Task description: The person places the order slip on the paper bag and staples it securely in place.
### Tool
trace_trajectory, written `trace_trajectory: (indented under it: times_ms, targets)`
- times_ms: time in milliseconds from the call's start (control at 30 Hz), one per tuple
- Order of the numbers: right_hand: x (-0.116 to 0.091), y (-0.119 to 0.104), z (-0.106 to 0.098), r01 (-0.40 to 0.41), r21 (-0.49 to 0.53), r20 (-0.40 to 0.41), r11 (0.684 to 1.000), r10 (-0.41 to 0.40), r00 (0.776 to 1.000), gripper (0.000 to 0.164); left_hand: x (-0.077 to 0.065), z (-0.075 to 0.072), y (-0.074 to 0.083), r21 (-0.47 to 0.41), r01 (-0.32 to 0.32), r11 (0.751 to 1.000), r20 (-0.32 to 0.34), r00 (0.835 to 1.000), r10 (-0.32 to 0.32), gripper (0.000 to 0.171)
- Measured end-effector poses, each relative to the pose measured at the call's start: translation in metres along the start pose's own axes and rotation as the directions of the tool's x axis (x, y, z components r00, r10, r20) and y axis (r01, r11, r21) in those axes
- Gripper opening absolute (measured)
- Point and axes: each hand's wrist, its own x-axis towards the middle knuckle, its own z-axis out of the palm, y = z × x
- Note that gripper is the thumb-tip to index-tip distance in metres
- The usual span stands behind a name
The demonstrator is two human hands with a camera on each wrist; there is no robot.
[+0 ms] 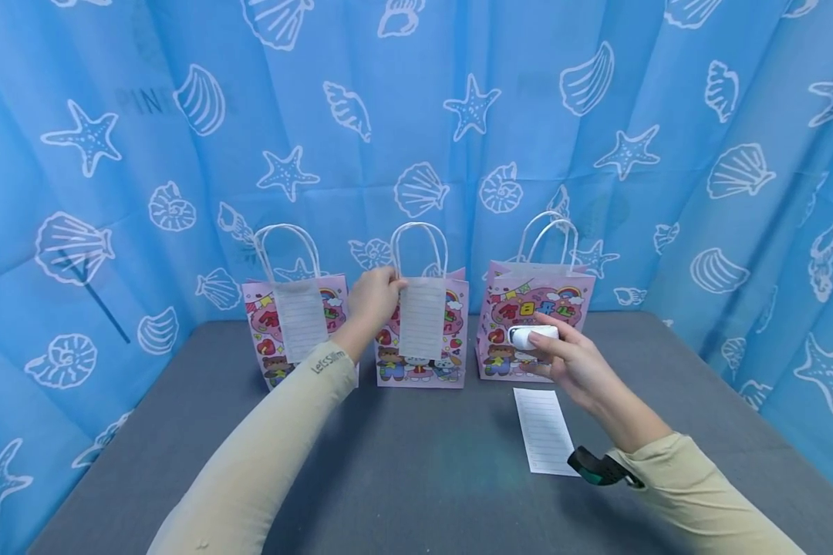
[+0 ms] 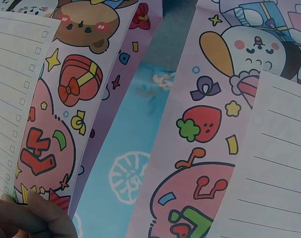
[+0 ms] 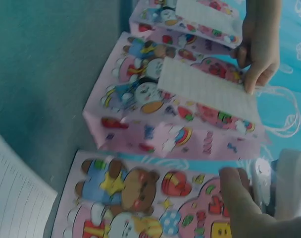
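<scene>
My left hand (image 1: 375,297) pinches the top corner of a lined paper slip (image 1: 420,320) against the rim of the middle pink gift bag (image 1: 391,368). Seen from the left wrist, its thumb and fingertips (image 2: 39,210) sit at the slip's edge. In my right hand (image 1: 575,358) is a small white stapler (image 1: 533,337), raised in front of the right gift bag (image 1: 500,308). The right wrist view shows the white stapler (image 3: 290,183) partly cut off by the frame edge, beside the thumb.
Another gift bag (image 1: 257,308) stands at the left with a lined slip (image 1: 300,324) hanging over its front. One loose lined slip (image 1: 544,432) lies on the grey table (image 1: 416,478), below the right bag. Behind the bags hangs a blue seashell curtain (image 1: 416,116).
</scene>
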Motion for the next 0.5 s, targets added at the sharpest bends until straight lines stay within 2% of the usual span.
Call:
trace_trajectory:
  times_ms: [267,367,500]
  targets:
    - [0.003,-0.010,0.016,0.062,0.106,0.003,0.993,-0.062,0.998,0.071,0.000,0.000,0.001,-0.011,-0.004,1.000,-0.006,1.000,0.004,0.025]
    - [0.006,-0.014,0.024,0.091,0.151,-0.029,0.984,-0.088,0.996,0.060,0.000,0.000,0.001,-0.012,-0.004,1.000,-0.009,1.000,0.004,0.026]
    - [0.009,-0.017,0.032,0.101,0.189,-0.079,0.977,-0.087,0.993,0.032,0.000,0.001,0.001,-0.011,-0.004,1.000,-0.006,1.000,0.004,0.026]
